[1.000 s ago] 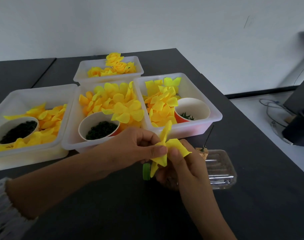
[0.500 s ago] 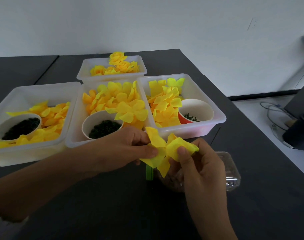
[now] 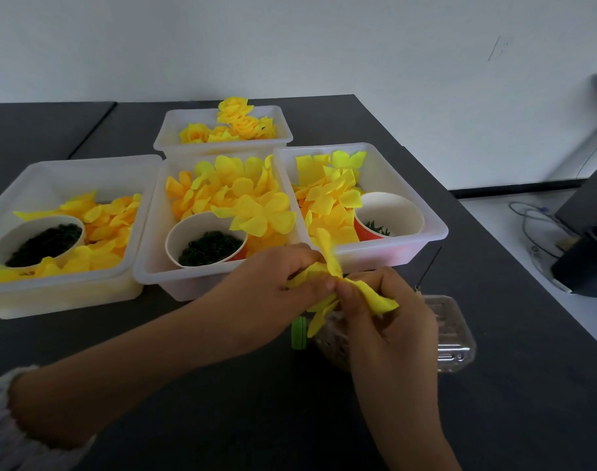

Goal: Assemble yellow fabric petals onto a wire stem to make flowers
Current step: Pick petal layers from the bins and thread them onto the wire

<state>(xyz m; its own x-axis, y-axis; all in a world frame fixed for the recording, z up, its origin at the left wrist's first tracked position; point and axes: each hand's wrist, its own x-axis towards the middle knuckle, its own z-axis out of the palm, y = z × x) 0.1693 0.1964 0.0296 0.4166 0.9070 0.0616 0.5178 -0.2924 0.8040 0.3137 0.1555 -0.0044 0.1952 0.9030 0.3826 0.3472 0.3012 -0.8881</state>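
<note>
Both hands up over the dark table (image 3: 222, 419), meeting in front of the trays. Left hand (image 3: 280, 283) curled round the yellow petal piece (image 3: 331, 266), thumb and fingers pinching it near its middle — held there to steady the centre. Right hand (image 3: 389, 311) pinching the same piece from the other side, thumb pressed on one lobe that folds out over the knuckles. Gripped from both sides so the fabric can be spread or threaded; wire stem probably hidden between the fingers, not plainly visible.

Supplies kept within a short reach: left tray (image 3: 35, 300) with loose petals and a paper cup of dark green bits (image 3: 42, 239), middle tray (image 3: 195, 283) the same with its own cup (image 3: 205, 246), right tray (image 3: 426, 215) with petals and a third cup (image 3: 389, 212). Far tray (image 3: 222, 113) set behind the others, out of the work — holding finished flowers (image 3: 236, 120). Clear plastic box (image 3: 453, 334) and a green cap (image 3: 299, 333) directly under the hands. Thin dark wire (image 3: 429, 266) lying on the table by the right tray.
</note>
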